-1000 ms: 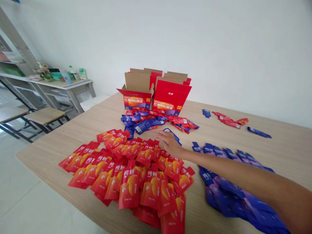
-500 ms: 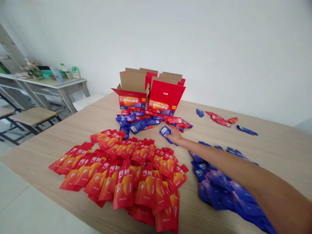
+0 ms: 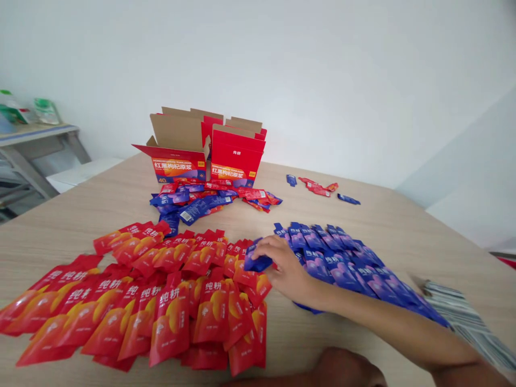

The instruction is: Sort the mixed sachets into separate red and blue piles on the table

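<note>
My right hand [image 3: 288,269] is closed around a blue pouch [image 3: 258,258], its fingers wrapped over the top. It hovers between the spread of red pouches [image 3: 169,317] on the left and the rows of blue pouches [image 3: 334,260] on the right. The red pouches overlap with their orange fruit print facing up. My left hand [image 3: 349,368] shows dark and partly cut off at the bottom edge; its fingers cannot be made out. Behind the red spread lies a mixed heap of red and blue pouches [image 3: 197,209].
Open red cartons [image 3: 237,156] stand at the back against the wall. A few loose red pouches [image 3: 316,188] and blue pouches [image 3: 349,199] lie at the back right. Striped cloth [image 3: 467,317] is at the right; a side table [image 3: 40,134] with bottles stands far left.
My right hand has brought the blue pouch from beside the mixed heap toward me. The view has turned right, and my left hand has come in at the bottom.
</note>
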A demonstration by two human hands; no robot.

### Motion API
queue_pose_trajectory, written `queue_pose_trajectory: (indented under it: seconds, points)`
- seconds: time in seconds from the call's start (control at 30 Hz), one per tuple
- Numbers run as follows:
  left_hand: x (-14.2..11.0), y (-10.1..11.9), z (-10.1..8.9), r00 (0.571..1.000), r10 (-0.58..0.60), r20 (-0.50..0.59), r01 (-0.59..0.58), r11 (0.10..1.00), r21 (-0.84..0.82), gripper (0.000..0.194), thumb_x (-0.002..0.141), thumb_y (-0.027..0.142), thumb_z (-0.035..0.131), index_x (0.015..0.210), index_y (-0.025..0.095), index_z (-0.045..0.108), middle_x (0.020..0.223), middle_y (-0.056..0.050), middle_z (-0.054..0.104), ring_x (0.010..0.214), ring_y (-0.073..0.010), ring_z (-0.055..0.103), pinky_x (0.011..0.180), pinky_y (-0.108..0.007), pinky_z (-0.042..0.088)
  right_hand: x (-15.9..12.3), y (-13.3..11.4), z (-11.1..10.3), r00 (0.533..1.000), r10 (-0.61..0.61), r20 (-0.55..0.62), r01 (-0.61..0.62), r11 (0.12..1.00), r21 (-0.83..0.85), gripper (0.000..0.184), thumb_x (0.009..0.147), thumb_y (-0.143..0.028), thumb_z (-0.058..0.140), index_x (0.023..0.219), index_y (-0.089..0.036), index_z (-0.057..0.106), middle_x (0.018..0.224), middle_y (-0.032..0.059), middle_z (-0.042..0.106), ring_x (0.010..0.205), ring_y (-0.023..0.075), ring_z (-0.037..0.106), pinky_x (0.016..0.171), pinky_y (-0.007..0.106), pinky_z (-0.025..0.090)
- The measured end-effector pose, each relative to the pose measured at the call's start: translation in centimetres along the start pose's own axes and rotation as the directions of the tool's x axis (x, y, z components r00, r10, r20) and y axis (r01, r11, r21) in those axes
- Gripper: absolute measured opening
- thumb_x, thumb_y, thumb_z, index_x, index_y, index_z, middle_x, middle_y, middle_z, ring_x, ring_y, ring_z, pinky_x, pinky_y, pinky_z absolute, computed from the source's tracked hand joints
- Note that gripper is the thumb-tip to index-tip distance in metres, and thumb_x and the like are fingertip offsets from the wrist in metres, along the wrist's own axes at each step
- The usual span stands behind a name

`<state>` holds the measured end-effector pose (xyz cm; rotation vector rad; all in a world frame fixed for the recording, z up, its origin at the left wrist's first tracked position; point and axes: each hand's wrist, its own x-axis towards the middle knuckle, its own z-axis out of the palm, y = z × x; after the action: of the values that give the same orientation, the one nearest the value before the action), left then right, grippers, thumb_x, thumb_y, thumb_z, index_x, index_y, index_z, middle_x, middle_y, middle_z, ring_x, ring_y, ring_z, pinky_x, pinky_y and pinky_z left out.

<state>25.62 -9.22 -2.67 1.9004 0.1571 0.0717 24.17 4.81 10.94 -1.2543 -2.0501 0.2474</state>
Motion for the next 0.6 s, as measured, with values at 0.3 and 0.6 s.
queue_pose_trajectory:
  seconds: [0.3, 0.6]
  points:
    - [-1.1, 0.1, -1.2, 0.993, 0.104, 0.050, -0.110, 0.986, 0.129, 0.030, 0.099, 0.042, 0.058, 0.105, 0.017, 0.074, 0.111, -0.008, 0.077, 0.103, -0.0212, 0.072, 0.086, -0.023, 0.052, -3.1, 3.7, -4.7, 0.934, 0.002, -0.357, -0.115, 0.949, -0.295, 0.024, 0.078, -0.007, 0.056, 0.093, -0.025, 0.064, 0.109, 0.0067, 0.069, 0.103, 0.0243, 0.067, 0.091, 0.040, 0.052]
    - [-0.3, -1.2, -0.2, 0.988, 0.156, 0.018, -0.156, 0.960, 0.233, 0.031, 0.099, 0.048, 0.059, 0.097, 0.019, 0.072, 0.100, -0.002, 0.077, 0.088, -0.0156, 0.072, 0.074, -0.021, 0.047, -5.6, 10.2, -14.1, 0.760, 0.361, -0.540, -0.649, 0.415, -0.637, 0.022, 0.099, -0.033, 0.047, 0.105, -0.017, 0.061, 0.094, 0.0147, 0.071, 0.083, 0.0290, 0.066, 0.068, 0.034, 0.044]
